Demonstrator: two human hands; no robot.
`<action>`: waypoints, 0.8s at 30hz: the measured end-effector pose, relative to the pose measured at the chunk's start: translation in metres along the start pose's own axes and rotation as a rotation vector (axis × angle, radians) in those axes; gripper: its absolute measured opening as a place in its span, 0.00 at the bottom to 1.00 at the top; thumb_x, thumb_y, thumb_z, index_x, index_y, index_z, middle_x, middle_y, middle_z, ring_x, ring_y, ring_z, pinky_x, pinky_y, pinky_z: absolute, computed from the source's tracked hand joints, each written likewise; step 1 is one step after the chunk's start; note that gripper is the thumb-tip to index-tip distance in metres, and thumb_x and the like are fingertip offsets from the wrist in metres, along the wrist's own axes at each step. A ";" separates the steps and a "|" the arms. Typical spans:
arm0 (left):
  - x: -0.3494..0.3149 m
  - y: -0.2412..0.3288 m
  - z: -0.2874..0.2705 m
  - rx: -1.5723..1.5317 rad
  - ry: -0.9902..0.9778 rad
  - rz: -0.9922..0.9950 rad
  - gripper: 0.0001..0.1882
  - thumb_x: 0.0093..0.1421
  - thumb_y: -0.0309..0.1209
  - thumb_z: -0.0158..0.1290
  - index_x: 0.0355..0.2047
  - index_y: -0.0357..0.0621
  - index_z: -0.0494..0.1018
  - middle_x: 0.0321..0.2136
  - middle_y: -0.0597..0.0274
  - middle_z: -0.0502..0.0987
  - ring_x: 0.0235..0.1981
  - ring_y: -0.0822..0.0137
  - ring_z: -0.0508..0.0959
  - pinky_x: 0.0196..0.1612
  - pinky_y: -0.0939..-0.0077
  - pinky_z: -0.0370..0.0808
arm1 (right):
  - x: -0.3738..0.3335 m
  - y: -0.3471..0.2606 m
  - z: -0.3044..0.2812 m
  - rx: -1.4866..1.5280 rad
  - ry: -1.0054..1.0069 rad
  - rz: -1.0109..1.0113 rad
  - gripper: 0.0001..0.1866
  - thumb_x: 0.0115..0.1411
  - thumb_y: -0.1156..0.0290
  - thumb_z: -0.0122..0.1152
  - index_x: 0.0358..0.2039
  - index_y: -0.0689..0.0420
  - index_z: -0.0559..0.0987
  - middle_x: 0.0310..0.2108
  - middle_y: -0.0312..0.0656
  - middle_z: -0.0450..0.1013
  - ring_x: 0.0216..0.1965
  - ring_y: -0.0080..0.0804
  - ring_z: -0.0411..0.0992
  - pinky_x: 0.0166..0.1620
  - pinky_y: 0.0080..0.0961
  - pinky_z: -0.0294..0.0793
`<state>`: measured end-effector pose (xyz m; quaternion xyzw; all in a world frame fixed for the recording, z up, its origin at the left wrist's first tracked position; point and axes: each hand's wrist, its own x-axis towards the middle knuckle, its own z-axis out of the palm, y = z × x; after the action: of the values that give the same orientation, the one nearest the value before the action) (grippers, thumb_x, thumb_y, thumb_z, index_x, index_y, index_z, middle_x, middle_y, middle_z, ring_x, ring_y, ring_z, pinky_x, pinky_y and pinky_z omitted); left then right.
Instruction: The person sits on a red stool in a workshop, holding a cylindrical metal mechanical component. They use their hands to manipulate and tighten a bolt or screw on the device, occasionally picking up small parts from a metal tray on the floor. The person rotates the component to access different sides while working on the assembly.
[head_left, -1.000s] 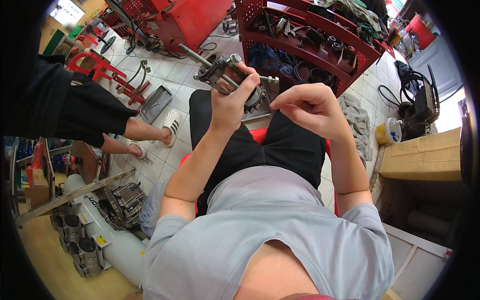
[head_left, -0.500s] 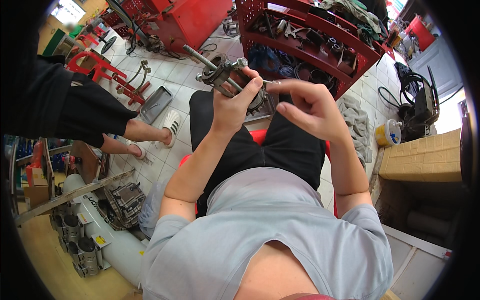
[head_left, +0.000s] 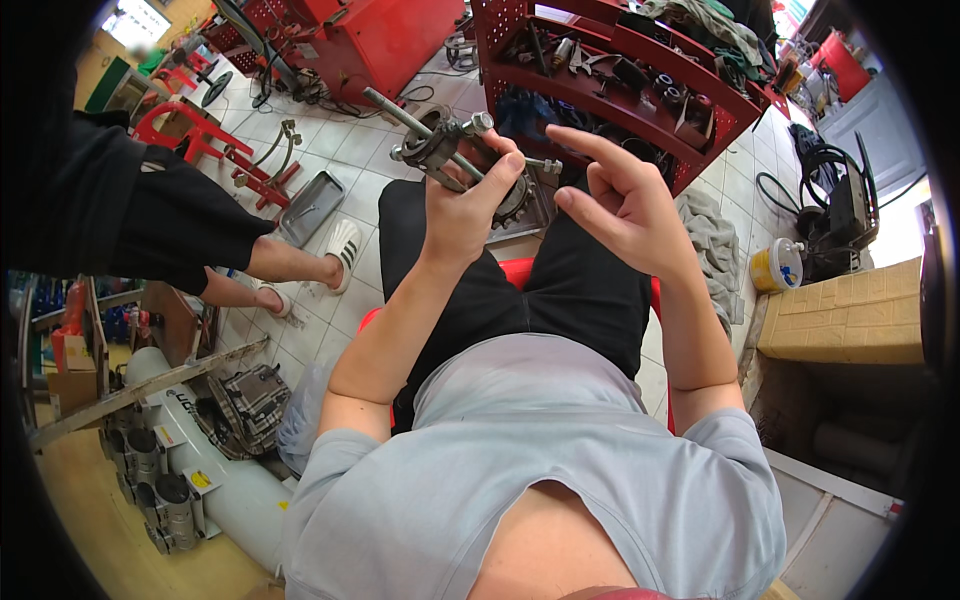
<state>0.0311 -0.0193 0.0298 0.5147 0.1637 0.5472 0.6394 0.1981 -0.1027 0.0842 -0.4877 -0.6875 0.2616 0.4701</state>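
My left hand [head_left: 462, 212] is wrapped round a dark metal puller-like assembly [head_left: 436, 152], held up above my lap. A long threaded rod [head_left: 397, 112] sticks out of it toward the upper left. Hex-headed bolts pass through its sides, and one bolt [head_left: 546, 165] points out to the right. Beneath my left fingers shows a toothed ring [head_left: 514, 203], partly hidden. Just right of that bolt, my right hand [head_left: 632, 208] is open and holds nothing, its index finger and thumb spread apart.
Between my knees, a grey metal tray [head_left: 538, 225] is partly hidden. Ahead stands a red tool cart [head_left: 605, 90] full of parts. To the left are a person's leg [head_left: 285, 262] and a tray [head_left: 312, 208] on the floor. A yellow-and-white bucket [head_left: 776, 268] stands right.
My right hand has drawn back from the right-hand bolt; its fingers have spread and the index finger has lifted. That bolt is now uncovered. The left hand's hold is nearly unchanged.
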 end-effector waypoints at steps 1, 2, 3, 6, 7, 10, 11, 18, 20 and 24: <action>0.000 0.000 0.000 0.007 0.006 -0.005 0.10 0.58 0.18 0.52 0.38 0.43 0.67 0.34 0.62 0.74 0.35 0.74 0.75 0.41 0.80 0.73 | 0.001 0.001 0.000 -0.061 0.006 0.012 0.14 0.53 0.71 0.62 0.42 0.56 0.78 0.11 0.32 0.53 0.15 0.18 0.49 0.19 0.21 0.50; 0.000 0.000 0.000 0.009 0.001 0.008 0.10 0.58 0.18 0.52 0.38 0.43 0.67 0.34 0.62 0.74 0.35 0.75 0.75 0.41 0.80 0.73 | 0.001 -0.002 -0.003 -0.089 -0.059 -0.057 0.16 0.53 0.70 0.62 0.43 0.56 0.78 0.11 0.32 0.53 0.15 0.19 0.49 0.19 0.21 0.50; 0.002 0.000 -0.001 0.012 -0.004 0.021 0.10 0.58 0.18 0.52 0.38 0.43 0.67 0.33 0.62 0.74 0.35 0.75 0.75 0.41 0.80 0.73 | 0.000 -0.001 -0.004 -0.045 -0.082 -0.087 0.16 0.53 0.70 0.62 0.44 0.56 0.78 0.11 0.33 0.53 0.15 0.19 0.49 0.19 0.21 0.51; 0.001 0.000 0.000 -0.033 -0.008 0.009 0.10 0.58 0.18 0.52 0.38 0.43 0.67 0.33 0.62 0.74 0.35 0.75 0.75 0.41 0.80 0.73 | -0.002 -0.003 -0.008 -0.039 -0.102 -0.108 0.16 0.52 0.70 0.62 0.42 0.57 0.78 0.11 0.35 0.56 0.14 0.21 0.52 0.19 0.22 0.53; 0.002 0.000 0.000 -0.054 -0.009 0.001 0.10 0.58 0.18 0.52 0.38 0.43 0.67 0.33 0.62 0.74 0.35 0.75 0.74 0.41 0.80 0.73 | 0.000 -0.003 -0.006 -0.088 -0.062 -0.067 0.14 0.52 0.69 0.62 0.40 0.57 0.79 0.11 0.36 0.57 0.14 0.21 0.53 0.19 0.22 0.54; -0.001 0.000 0.001 -0.031 0.021 -0.018 0.10 0.58 0.18 0.52 0.38 0.43 0.67 0.33 0.63 0.74 0.35 0.74 0.74 0.41 0.80 0.72 | 0.002 -0.004 -0.003 -0.232 -0.040 -0.039 0.11 0.52 0.69 0.62 0.36 0.59 0.79 0.12 0.38 0.61 0.13 0.23 0.57 0.19 0.23 0.56; 0.000 0.000 0.000 -0.022 0.011 -0.004 0.10 0.58 0.18 0.52 0.38 0.43 0.67 0.33 0.63 0.74 0.35 0.74 0.74 0.41 0.80 0.73 | 0.002 -0.003 -0.004 -0.189 -0.048 -0.078 0.12 0.52 0.69 0.62 0.38 0.58 0.79 0.12 0.38 0.61 0.13 0.23 0.58 0.19 0.23 0.56; 0.000 -0.001 0.001 -0.040 0.006 -0.004 0.10 0.58 0.17 0.52 0.39 0.43 0.67 0.33 0.63 0.74 0.35 0.74 0.74 0.41 0.80 0.73 | 0.003 -0.003 -0.005 -0.177 -0.038 -0.082 0.08 0.52 0.72 0.62 0.34 0.60 0.79 0.15 0.38 0.66 0.16 0.23 0.62 0.22 0.20 0.62; 0.001 -0.002 0.001 -0.028 0.005 0.005 0.11 0.58 0.18 0.52 0.39 0.43 0.68 0.33 0.63 0.74 0.35 0.75 0.74 0.41 0.81 0.73 | 0.002 0.004 -0.003 -0.133 -0.068 -0.218 0.09 0.52 0.71 0.62 0.34 0.59 0.79 0.14 0.37 0.63 0.16 0.23 0.59 0.21 0.20 0.60; 0.002 -0.002 0.002 -0.039 -0.004 -0.005 0.10 0.57 0.17 0.52 0.38 0.43 0.68 0.33 0.63 0.74 0.35 0.75 0.75 0.40 0.81 0.73 | 0.002 0.000 -0.003 -0.153 0.046 -0.134 0.13 0.51 0.68 0.64 0.38 0.58 0.79 0.13 0.38 0.61 0.14 0.27 0.59 0.20 0.24 0.58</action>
<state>0.0339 -0.0181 0.0295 0.5031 0.1529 0.5476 0.6509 0.2006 -0.1011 0.0867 -0.4809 -0.7256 0.1651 0.4637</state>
